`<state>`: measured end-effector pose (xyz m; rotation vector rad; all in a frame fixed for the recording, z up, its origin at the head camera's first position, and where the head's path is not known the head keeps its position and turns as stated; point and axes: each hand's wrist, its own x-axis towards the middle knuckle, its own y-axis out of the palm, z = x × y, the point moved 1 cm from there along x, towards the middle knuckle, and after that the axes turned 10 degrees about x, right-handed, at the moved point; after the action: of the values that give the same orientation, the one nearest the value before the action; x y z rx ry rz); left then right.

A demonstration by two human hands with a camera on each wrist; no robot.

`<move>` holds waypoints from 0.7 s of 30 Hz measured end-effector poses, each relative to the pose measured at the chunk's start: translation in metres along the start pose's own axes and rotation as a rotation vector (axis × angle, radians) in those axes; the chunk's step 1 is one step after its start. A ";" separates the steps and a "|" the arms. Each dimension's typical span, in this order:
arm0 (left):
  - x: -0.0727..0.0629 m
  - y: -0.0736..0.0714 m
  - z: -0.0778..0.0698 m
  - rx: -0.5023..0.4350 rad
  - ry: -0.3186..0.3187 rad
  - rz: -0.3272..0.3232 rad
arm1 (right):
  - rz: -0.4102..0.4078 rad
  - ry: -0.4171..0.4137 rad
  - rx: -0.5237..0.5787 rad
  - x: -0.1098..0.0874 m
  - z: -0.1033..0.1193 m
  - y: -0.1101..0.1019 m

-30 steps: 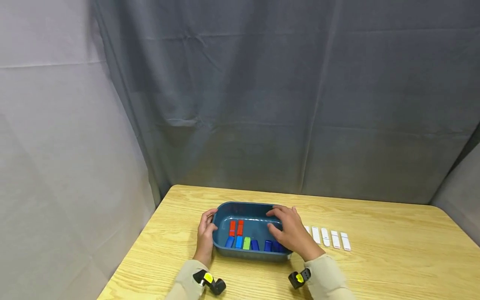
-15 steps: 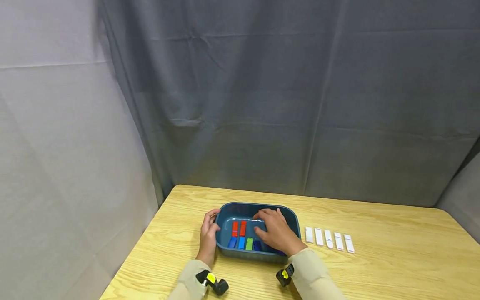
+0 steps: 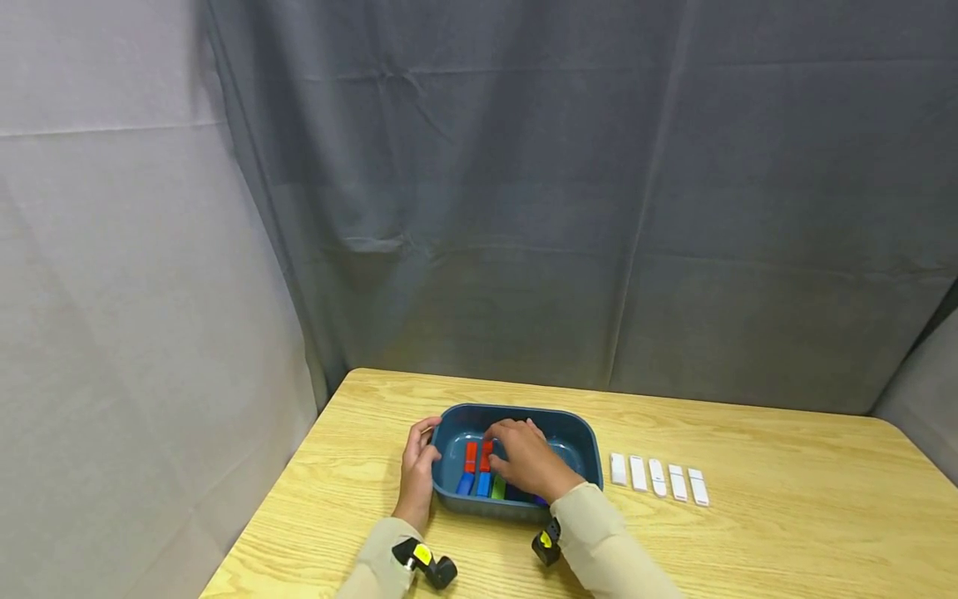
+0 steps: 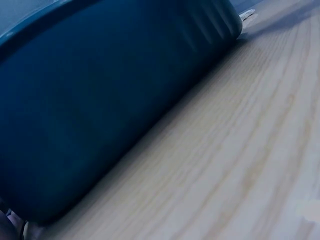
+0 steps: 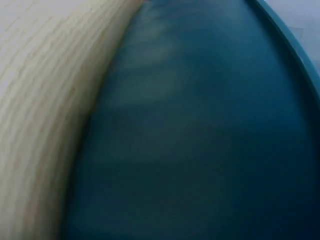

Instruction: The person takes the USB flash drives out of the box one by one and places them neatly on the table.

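A dark teal plastic bin [image 3: 572,415] stands on the wooden table. My left hand [image 3: 415,478] holds its left end, fingers and thumb at the rim. Inside the bin lie small flat sticks that look like USB drives: a red stick [image 3: 471,457], another red stick [image 3: 486,462] beside it, a blue stick [image 3: 466,483], a lighter blue stick [image 3: 482,484] and a green stick [image 3: 498,487]. My right hand [image 3: 530,459] reaches into the bin, thumb and finger apart over the second red stick. Darker sticks are partly hidden beneath this hand. Both wrist views show mainly the bin's outer wall [image 4: 110,95].
Several white sticks [image 3: 658,477] lie in a row on the wooden table [image 3: 793,491], right of the bin. A grey curtain [image 3: 479,208] hangs behind the table, and a pale cloth [image 3: 142,333] hangs at the left.
My right hand has moved left across the bin, from its right side to over the red sticks. The white sticks came fully into view. My left hand stays at the bin's left end.
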<state>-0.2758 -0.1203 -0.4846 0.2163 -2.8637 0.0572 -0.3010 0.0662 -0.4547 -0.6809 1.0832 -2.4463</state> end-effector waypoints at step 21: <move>0.001 -0.001 0.000 0.006 -0.018 0.013 | 0.075 -0.006 -0.130 -0.003 -0.002 0.010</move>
<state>-0.2761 -0.1215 -0.4843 0.2004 -2.8830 0.0675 -0.2983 0.0626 -0.4645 -0.6740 1.2506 -2.3257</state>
